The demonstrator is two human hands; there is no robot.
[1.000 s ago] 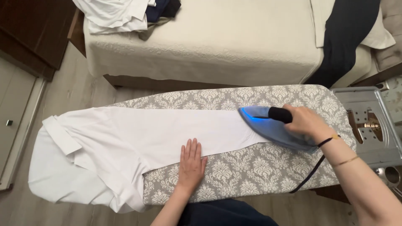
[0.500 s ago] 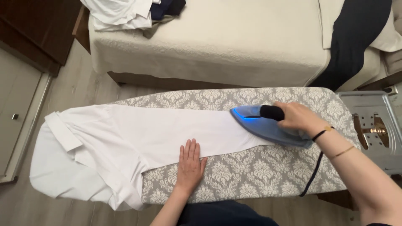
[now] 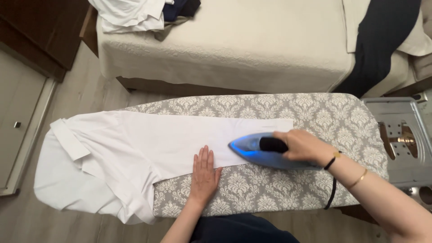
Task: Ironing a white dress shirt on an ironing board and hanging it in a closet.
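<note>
Head view: right hand point(image 3: 302, 145) grips a blue iron point(image 3: 261, 153) on a white shirt sleeve point(image 3: 180, 139); left hand point(image 3: 204, 173) lies spread flat across its lower edge.

Single head view, looking steeply down, close above ironing board point(image 3: 279, 189)

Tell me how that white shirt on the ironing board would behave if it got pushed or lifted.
The white shirt is probably floppy: it drapes limply over the ironing board end. It likely slides or bunches easily, since the left hand lies flat on it beside the iron.
</note>
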